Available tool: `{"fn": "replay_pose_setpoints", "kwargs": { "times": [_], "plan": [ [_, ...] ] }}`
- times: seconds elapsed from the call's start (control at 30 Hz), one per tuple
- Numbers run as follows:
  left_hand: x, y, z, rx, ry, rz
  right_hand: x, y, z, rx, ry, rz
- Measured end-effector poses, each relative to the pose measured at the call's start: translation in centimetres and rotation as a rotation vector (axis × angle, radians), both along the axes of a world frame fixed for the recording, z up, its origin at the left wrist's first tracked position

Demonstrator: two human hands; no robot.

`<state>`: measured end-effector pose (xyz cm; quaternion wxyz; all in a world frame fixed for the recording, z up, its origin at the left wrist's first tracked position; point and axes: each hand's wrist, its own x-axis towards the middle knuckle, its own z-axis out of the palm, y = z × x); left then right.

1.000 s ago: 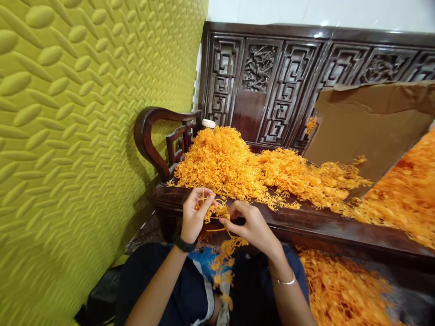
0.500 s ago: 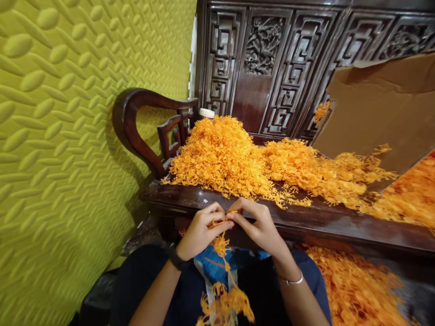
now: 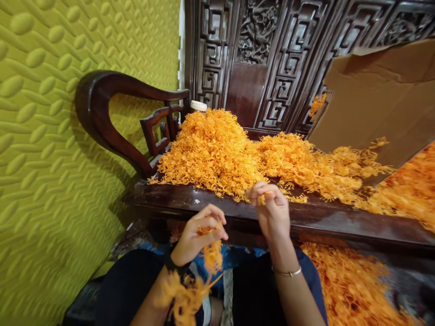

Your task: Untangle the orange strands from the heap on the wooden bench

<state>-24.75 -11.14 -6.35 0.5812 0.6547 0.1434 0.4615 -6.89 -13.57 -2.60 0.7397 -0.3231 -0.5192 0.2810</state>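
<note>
Head cam, strands (image 3: 211, 254) pinched, pile (image 3: 217, 149), bench (image 3: 326, 218), cardboard (image 3: 377, 95)

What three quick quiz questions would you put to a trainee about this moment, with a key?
1. True or false: the right hand is empty.
2. Which hand holds the dangling orange strand? A) left hand B) right hand C) neither
3. Fill in: the orange heap lies on the seat of the dark wooden ____.

Key
1. False: it pinches a small orange piece at its fingertips.
2. A
3. bench
</note>
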Motion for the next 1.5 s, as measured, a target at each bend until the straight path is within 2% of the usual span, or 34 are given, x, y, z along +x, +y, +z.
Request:
{"fn": "replay_pose_setpoints", "kwargs": {
  "times": [0.07,0.13,0.23,0.37,0.47,0.57,0.7,0.77,0.9,0.97,1.03,1.13,1.23,1.37,1.5],
  "plan": [
    [0.4,0.0,0.3,0.063,0.115,0.153,2.1,-0.1,0.2,0.027,-0.318,-0.301],
    [0.7,0.2,0.3,0.045,0.147,0.26,3.8,-0.1,0.2,-0.009,-0.595,-0.475],
    [1.0,0.6,-0.3,0.015,0.169,0.301,5.4,0.1,-0.1,-0.067,-0.831,-0.541],
    [0.9,0.8,-1.1,-0.008,0.178,0.33,6.5,0.6,-0.9,-0.109,-0.986,-0.623],
    [1.2,0.6,-1.0,-0.018,0.172,0.383,6.9,0.4,-1.1,-0.159,-1.078,-0.574],
    [1.5,0.2,-0.8,-0.071,0.156,0.376,6.6,-0.4,-0.6,-0.176,-1.125,-0.515],
    [1.6,-0.2,-0.9,-0.15,0.094,0.34,4.8,-2.2,0.9,-0.12,-0.997,-0.575],
    [1.6,-0.5,-1.0,-0.146,0.053,0.349,3.7,-3.1,1.6,-0.181,-0.97,-0.437],
    [1.4,-1.1,-0.9,-0.172,-0.034,0.38,1.8,-3.9,2.2,-0.323,-1.091,-0.006],
    [1.1,-1.4,-0.5,-0.211,-0.075,0.358,1.1,-3.8,2.0,-0.325,-1.131,0.112],
    [0.7,-1.6,0.0,-0.265,-0.111,0.313,0.6,-3.6,1.7,-0.282,-1.128,0.168],
    [0.0,-1.9,0.4,-0.311,-0.115,0.146,0.3,-3.5,1.7,-0.193,-1.04,0.197],
    [-0.2,-2.2,0.5,-0.227,-0.016,0.02,0.1,-3.4,1.7,-0.149,-0.932,0.147],
    [0.6,-2.9,0.6,-0.11,0.203,0.174,0.1,-3.1,1.3,-0.127,-0.851,-0.005],
    [1.3,-3.0,0.4,-0.017,0.313,0.277,-0.1,-2.7,0.7,-0.14,-0.783,-0.049]
  ]
}}
